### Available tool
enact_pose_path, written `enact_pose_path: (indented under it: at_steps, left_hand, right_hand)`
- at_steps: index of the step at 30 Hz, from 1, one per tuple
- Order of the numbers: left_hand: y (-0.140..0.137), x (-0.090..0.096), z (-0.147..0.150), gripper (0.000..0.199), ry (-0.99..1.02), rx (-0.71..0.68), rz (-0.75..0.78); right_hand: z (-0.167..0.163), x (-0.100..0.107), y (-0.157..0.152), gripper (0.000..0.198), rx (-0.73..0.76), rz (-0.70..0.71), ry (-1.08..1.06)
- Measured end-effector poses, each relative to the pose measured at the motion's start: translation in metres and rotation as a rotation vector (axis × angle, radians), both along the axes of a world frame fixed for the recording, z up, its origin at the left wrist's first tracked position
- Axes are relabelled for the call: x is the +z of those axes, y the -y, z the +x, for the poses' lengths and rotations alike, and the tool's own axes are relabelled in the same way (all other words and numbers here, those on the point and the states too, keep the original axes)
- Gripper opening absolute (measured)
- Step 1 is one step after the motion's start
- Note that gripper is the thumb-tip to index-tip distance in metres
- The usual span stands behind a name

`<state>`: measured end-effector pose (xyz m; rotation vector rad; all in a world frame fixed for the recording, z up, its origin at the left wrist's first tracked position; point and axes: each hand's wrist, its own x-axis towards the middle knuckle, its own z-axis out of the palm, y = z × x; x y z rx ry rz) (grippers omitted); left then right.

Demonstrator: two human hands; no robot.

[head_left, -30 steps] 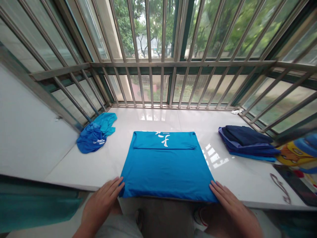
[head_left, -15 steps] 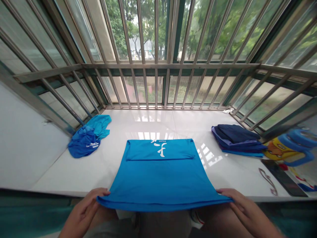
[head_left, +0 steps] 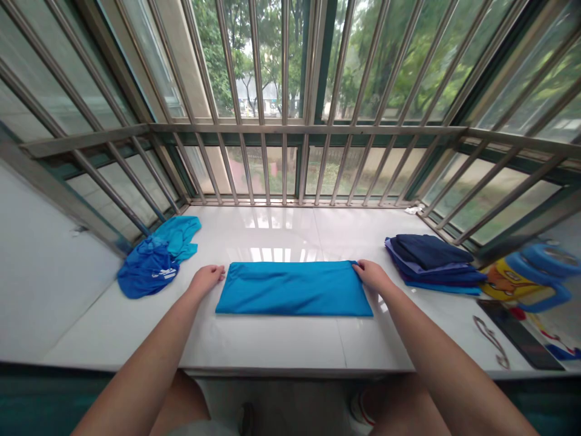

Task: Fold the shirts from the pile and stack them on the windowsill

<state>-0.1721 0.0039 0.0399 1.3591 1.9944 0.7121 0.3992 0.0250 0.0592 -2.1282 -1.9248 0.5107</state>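
A white tiled sill (head_left: 281, 345) is seen below a barred window (head_left: 290, 109). A folded bright blue shirt (head_left: 294, 288) lies flat as a long rectangle at the middle of the sill, nearer the front edge than the bars. Its far left corner is pinched by the left hand (head_left: 206, 280) and its far right corner by the right hand (head_left: 371, 275); the hands are held well apart. A stack of folded dark blue garments (head_left: 433, 261) rests toward the right end of the sill. A crumpled blue heap of clothes (head_left: 157, 257) lies at the far left corner.
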Motion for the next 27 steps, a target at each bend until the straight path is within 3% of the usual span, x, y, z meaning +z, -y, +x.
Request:
enact_pose_path:
  at_steps: [5, 9, 15, 19, 23, 27]
  left_hand:
    - [-0.015, -0.008, 0.002, 0.040, -0.162, -0.011, 0.062]
    - [-0.034, -0.008, 0.017, 0.052, -0.205, -0.038, 0.128]
    - [-0.060, -0.013, 0.034, 0.032, -0.148, -0.032, 0.087]
    - [-0.061, -0.007, 0.037, 0.035, -0.025, -0.002, 0.112]
    - [-0.031, 0.015, 0.039, 0.054, 0.138, 0.006, 0.215]
    - [0.053, 0.030, 0.018, 0.057, 0.411, -0.024, 0.334]
  right_hand:
    - [0.001, -0.019, -0.005, 0.033, -0.082, 0.016, 0.055]
    - [-0.002, -0.022, -0.008, 0.035, -0.046, 0.026, 0.053]
    - [-0.007, -0.024, -0.010, 0.028, -0.065, 0.034, 0.017]
    - [-0.007, -0.020, -0.008, 0.025, -0.094, 0.065, -0.044]
    - [-0.003, -0.005, 0.011, 0.028, -0.081, 0.112, -0.133]
    - [0.012, 0.021, 0.070, 0.043, 0.107, 0.107, -0.411]
